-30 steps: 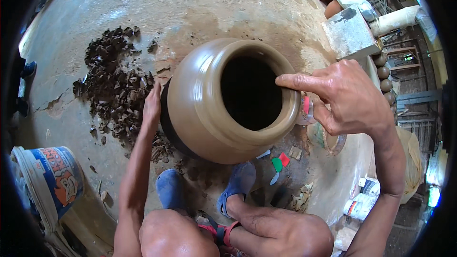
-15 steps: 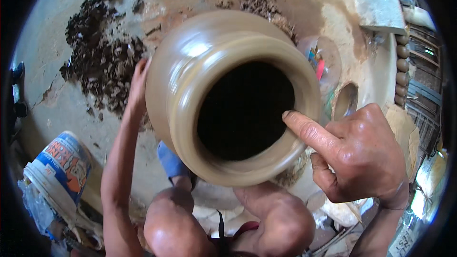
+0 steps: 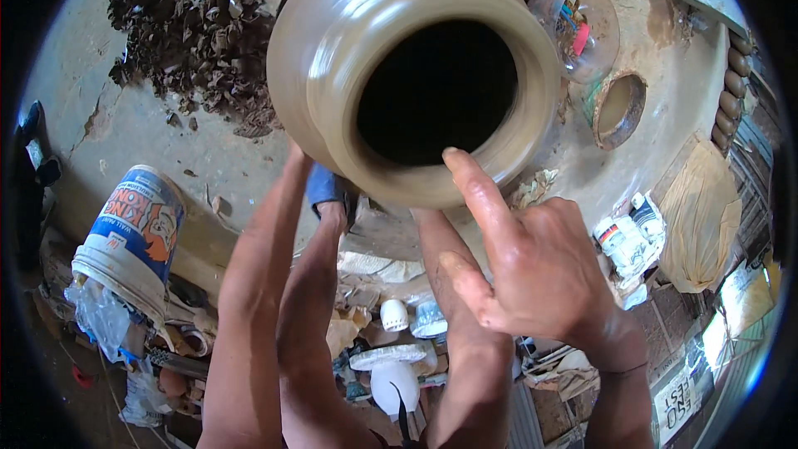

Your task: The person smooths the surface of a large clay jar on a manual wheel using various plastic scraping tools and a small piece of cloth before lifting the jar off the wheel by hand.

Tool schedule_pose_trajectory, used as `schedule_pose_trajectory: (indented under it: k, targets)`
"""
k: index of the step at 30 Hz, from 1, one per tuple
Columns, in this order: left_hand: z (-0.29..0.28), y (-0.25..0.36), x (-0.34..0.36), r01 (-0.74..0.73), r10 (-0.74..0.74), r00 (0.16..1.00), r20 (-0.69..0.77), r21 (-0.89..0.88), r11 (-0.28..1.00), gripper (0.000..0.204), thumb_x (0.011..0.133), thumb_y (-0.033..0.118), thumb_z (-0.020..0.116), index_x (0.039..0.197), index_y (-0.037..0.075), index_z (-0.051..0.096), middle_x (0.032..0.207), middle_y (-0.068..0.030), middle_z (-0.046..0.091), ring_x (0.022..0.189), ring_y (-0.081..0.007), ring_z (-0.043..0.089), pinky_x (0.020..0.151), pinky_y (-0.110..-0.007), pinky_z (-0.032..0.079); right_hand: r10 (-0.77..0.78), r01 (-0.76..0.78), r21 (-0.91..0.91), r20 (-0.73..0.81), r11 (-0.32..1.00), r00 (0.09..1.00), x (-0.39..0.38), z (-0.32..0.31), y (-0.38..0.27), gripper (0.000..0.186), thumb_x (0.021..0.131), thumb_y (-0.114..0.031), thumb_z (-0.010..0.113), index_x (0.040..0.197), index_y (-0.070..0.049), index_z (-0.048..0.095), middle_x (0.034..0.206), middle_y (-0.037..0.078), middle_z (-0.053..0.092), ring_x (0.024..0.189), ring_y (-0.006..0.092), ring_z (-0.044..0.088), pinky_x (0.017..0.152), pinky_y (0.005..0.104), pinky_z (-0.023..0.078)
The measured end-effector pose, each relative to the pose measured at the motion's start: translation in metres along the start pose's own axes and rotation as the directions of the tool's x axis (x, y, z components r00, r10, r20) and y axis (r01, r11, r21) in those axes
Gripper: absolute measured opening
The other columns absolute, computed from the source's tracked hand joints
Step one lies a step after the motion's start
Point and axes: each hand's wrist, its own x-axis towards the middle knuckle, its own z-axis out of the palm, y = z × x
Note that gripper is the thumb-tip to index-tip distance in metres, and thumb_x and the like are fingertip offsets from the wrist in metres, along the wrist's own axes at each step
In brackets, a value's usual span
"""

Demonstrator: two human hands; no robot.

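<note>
A large, wet, brown clay pot (image 3: 291, 75) with a wide round mouth stands in front of me, its smooth surface streaked with light. Its inside is dark. My right hand (image 3: 540, 274) is at the near right of the mouth, index fingertip on the inner edge of the rim (image 3: 532, 91). The thumb of that hand stands apart, the other fingers are curled, and nothing is held. My left forearm (image 3: 258, 274) reaches up to the pot's near left side, where the pot hides the left hand and its fingers.
Dark clay scraps (image 3: 208, 58) lie left of the pot. A blue and white paint bucket (image 3: 137, 224) stands at the left. Right of the pot are a clear round container (image 3: 603, 25) and a round-mouthed vessel (image 3: 636, 120). Clutter surrounds a white stool-like object (image 3: 395, 382) between my legs.
The view has tilted, so the pot sits higher in it. My right fingertip has shifted from the rim's right side to its near side. My left hand has slipped out of sight behind the pot.
</note>
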Motion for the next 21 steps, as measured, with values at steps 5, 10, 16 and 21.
schedule_pose_trajectory:
  k: [5, 10, 16, 21]
  targets:
    - [0.045, -0.017, -0.057, 0.240, -0.221, 0.942, 0.251, -0.047, 0.970, 0.056, 0.104, 0.052, 0.057, 0.131, 0.003, 0.064, 0.127, -0.0141, 0.071, 0.115, -0.0232, 0.066, 0.096, -0.035, 0.052, 0.012, 0.019, 0.185, -0.163, 0.983, 0.987, 0.004, 0.024, -0.015, 0.088, 0.081, -0.021, 0.079, 0.153, 0.006, 0.036, 0.061, 0.018, 0.064, 0.059, 0.0402, 0.069, 0.060, 0.0469, 0.057]
    - [0.016, 0.002, -0.032, 0.211, -0.201, 0.964, 0.172, -0.042, 0.977, 0.057, 0.104, 0.053, 0.058, 0.132, 0.004, 0.063, 0.127, -0.0134, 0.070, 0.115, -0.0236, 0.066, 0.096, -0.035, 0.052, 0.109, -0.025, 0.415, -0.179, 0.910, 0.978, 0.004, 0.034, -0.027, 0.090, 0.082, -0.023, 0.083, 0.153, 0.007, 0.037, 0.061, 0.015, 0.065, 0.055, 0.0357, 0.069, 0.058, 0.0436, 0.057]
    - [-0.052, 0.064, 0.034, 0.025, -0.027, 0.999, -0.042, -0.059, 0.998, 0.059, 0.103, 0.054, 0.058, 0.134, 0.005, 0.062, 0.127, -0.0126, 0.070, 0.115, -0.0240, 0.066, 0.096, -0.035, 0.052, 0.092, 0.060, 0.551, -0.244, 0.833, 0.965, 0.009, 0.044, -0.043, 0.091, 0.082, -0.023, 0.084, 0.150, 0.015, 0.037, 0.060, 0.013, 0.066, 0.055, 0.0317, 0.068, 0.065, 0.0417, 0.058]
    - [-0.075, 0.081, 0.006, 0.056, -0.067, 0.994, -0.085, -0.126, 0.990, 0.060, 0.103, 0.055, 0.059, 0.135, 0.005, 0.061, 0.127, -0.0118, 0.070, 0.115, -0.0244, 0.066, 0.095, -0.036, 0.052, 0.138, 0.056, 0.641, -0.248, 0.766, 0.959, 0.013, 0.043, -0.060, 0.094, 0.082, -0.022, 0.083, 0.150, 0.019, 0.033, 0.058, 0.011, 0.067, 0.057, 0.0321, 0.069, 0.086, 0.0482, 0.056]
